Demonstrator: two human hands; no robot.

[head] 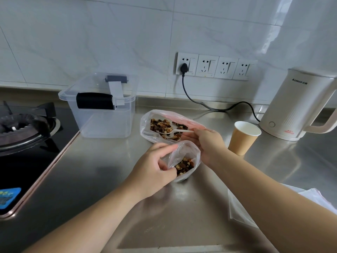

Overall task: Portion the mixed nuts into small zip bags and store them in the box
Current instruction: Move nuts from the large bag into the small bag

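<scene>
Burner grates of a gas hob (23,125) are seen at nine o'clock, and just beside them at ten o'clock a clear storage box (102,114) is set on the steel counter (87,179), open-topped, with no filled bag visible inside it. At centre the left hand (155,168) is curled round the rim of a small zip bag (184,159), pinching it so the mouth is held open; a modest heap of mixed nuts (184,166) is already lying in it. Just beyond, at twelve o'clock, the large supply bag (164,125) is well stocked. The right hand (207,143) is closed on a white plastic spoon (175,131), whose bowl is dipped into the supply. At two o'clock a paper cup (244,137) and a kettle (295,105) are placed. At four o'clock spare empty bags (242,214) are stacked. Portioning is judged early: sealing and boxing remain undone.
</scene>
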